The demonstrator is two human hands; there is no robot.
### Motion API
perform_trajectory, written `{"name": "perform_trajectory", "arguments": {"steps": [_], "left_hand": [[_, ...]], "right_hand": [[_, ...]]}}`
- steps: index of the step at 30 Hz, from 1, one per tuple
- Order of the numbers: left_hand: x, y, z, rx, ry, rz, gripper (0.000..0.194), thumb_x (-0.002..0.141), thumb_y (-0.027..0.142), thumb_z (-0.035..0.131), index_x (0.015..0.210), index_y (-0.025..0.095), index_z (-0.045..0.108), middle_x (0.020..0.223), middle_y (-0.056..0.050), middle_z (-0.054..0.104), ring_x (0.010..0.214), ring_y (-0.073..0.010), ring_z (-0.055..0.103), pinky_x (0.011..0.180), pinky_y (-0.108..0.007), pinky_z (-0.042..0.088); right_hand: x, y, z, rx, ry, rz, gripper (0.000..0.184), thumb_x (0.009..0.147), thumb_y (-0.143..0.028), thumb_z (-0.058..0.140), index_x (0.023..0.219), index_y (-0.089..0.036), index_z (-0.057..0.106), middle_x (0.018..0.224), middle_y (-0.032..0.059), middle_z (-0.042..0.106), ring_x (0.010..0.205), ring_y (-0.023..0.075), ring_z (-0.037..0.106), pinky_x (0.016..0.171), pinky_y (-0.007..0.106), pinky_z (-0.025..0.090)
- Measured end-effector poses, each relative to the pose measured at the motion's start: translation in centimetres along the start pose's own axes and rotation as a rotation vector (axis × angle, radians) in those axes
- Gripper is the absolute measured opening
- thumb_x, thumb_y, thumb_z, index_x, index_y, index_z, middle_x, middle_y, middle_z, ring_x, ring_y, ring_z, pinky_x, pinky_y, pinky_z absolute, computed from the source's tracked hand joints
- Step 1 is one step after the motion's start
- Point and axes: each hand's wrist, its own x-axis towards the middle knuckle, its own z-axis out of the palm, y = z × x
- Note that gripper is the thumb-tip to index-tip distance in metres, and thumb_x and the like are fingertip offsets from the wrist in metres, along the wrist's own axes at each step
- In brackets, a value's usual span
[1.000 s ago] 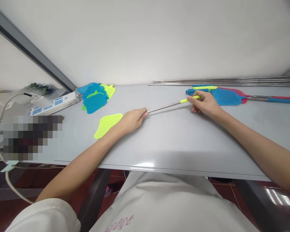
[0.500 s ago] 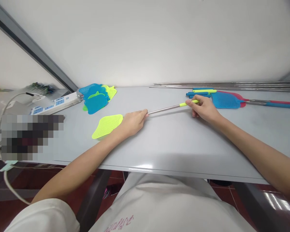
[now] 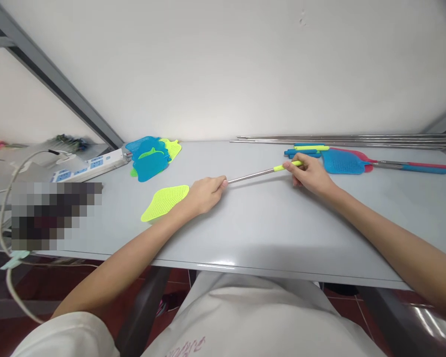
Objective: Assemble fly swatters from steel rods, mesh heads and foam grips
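A fly swatter (image 3: 250,175) with a yellow-green perforated head and a thin metal rod lies across both my hands. My left hand (image 3: 207,193) is closed around the rod near the head, which lies to its left and is partly covered by my forearm. The fingers of my right hand (image 3: 309,173) pinch the yellow-green sleeve at the rod's other end. Just beyond that hand lie several blue and yellow-green handle sleeves (image 3: 305,148). Beside them are a blue swatter (image 3: 344,162) and a red swatter (image 3: 431,165), one partly over the other.
Several loose metal rods (image 3: 342,141) lie along the wall at the back right. Blue and yellow-green swatter heads (image 3: 152,161) are piled at the back left. Further left are a white power strip (image 3: 89,167), a cable (image 3: 2,218) and a blurred-out patch on the table (image 3: 263,238).
The view has tilted up slightly, so everything sits a little lower in the picture. Both hands keep their hold on the swatter, with little visible movement.
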Motion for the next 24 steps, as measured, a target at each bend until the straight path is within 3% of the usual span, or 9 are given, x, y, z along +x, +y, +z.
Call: {"name": "perform_trajectory", "arguments": {"steps": [9,13,17,24], "left_hand": [[0.0,0.3,0.2,-0.093,-0.028,-0.020,0.040,0.092,0.040,0.018,0.070,0.021,0.045,0.064,-0.002,0.054,0.058,-0.0167,0.050,0.052,-0.027,0.028],[-0.3,1.7,0.6,-0.126,-0.035,-0.007,0.041,0.092,0.042,0.016,0.073,0.022,0.047,0.065,-0.001,0.056,0.059,-0.0164,0.051,0.052,-0.026,0.028],[-0.4,2.4,0.4,-0.104,-0.002,-0.011,0.043,0.093,0.042,0.013,0.079,0.022,0.049,0.068,-0.001,0.058,0.062,-0.0177,0.054,0.052,-0.027,0.029],[-0.6,2.6,0.2,-0.012,-0.007,-0.023,0.040,0.093,0.039,0.016,0.085,0.022,0.051,0.071,-0.002,0.062,0.065,-0.0185,0.058,0.051,-0.026,0.029]], "right_hand": [[-0.6,0.0,1.3,0.004,0.002,-0.018,0.037,0.076,-0.053,0.054,0.069,-0.020,0.040,0.041,-0.0042,0.047,0.040,0.0125,0.048,0.045,0.024,0.034],[-1.4,-1.4,2.3,-0.013,-0.143,-0.041,0.037,0.077,-0.054,0.053,0.068,-0.020,0.041,0.038,-0.0051,0.044,0.036,0.0112,0.043,0.044,0.024,0.032],[-1.8,-2.7,2.4,-0.011,-0.063,-0.017,0.038,0.077,-0.056,0.051,0.068,-0.020,0.042,0.041,-0.0044,0.046,0.038,0.0117,0.045,0.046,0.024,0.032],[-2.7,-3.1,2.9,-0.003,-0.049,0.048,0.041,0.076,-0.059,0.049,0.067,-0.021,0.038,0.040,-0.0046,0.045,0.036,0.0131,0.046,0.047,0.026,0.034]]}}
